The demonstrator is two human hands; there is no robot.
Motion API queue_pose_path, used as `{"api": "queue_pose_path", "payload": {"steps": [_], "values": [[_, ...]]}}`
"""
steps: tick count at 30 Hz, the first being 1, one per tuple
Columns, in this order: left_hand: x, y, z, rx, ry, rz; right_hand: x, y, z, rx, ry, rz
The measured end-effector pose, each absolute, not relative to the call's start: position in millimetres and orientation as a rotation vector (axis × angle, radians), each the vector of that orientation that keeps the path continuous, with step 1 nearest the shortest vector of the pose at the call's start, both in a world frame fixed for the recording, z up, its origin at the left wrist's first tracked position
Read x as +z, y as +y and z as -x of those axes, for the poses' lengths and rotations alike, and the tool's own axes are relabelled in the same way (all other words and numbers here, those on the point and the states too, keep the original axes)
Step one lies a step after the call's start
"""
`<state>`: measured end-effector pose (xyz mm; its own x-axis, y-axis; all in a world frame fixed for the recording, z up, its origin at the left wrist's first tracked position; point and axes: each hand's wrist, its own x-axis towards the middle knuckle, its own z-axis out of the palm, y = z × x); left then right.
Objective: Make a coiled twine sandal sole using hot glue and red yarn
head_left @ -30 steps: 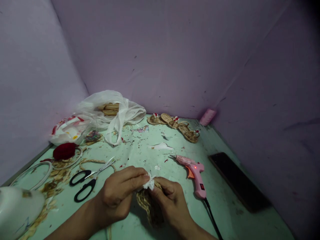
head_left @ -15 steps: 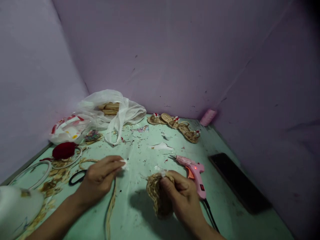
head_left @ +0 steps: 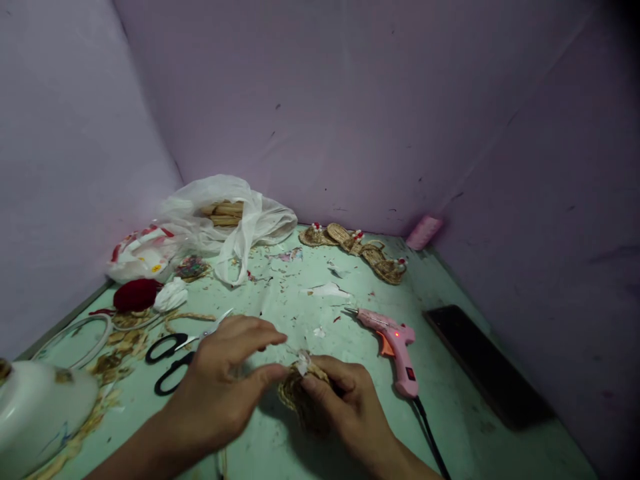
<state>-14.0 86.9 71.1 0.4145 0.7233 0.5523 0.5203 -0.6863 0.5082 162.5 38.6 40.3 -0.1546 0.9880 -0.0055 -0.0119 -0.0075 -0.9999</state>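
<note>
My right hand (head_left: 353, 403) pinches a small woven straw piece (head_left: 290, 393) over the table's lower middle. A white scrap (head_left: 303, 362) sticks up at the top of that piece, by the right fingertips. Just left of it, my left hand (head_left: 225, 380) has thumb and fingers apart, the thumb tip at the woven edge and nothing visibly held. Black-handled scissors (head_left: 170, 353) lie partly behind my left hand. To the right of my right hand rests a pink glue gun (head_left: 387, 337) with its red light on.
A dark phone (head_left: 483, 363) lies at the right. Small woven sandals (head_left: 350, 241) and a pink roll (head_left: 424, 231) stand near the back wall. Plastic bags (head_left: 257, 217), red yarn (head_left: 135, 295), a crumpled white wad (head_left: 171, 295), hoops and a white container (head_left: 50, 403) are on the left.
My left hand has let go of a white wad, now lying beside the red yarn, and moved right to the woven piece. The scissors show more. The view has shifted slightly.
</note>
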Motion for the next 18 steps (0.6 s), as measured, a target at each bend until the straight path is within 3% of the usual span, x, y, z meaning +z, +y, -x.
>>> {"api": "queue_pose_path", "payload": {"steps": [8, 18], "values": [[67, 74, -11, 1.165, 0.832, -2.603, 40, 36, -161, 1.284, -1.310, 1.098], [75, 123, 39, 1.069, 1.681, -2.412, 39, 38, -163, 1.240, -1.336, 1.119]]}}
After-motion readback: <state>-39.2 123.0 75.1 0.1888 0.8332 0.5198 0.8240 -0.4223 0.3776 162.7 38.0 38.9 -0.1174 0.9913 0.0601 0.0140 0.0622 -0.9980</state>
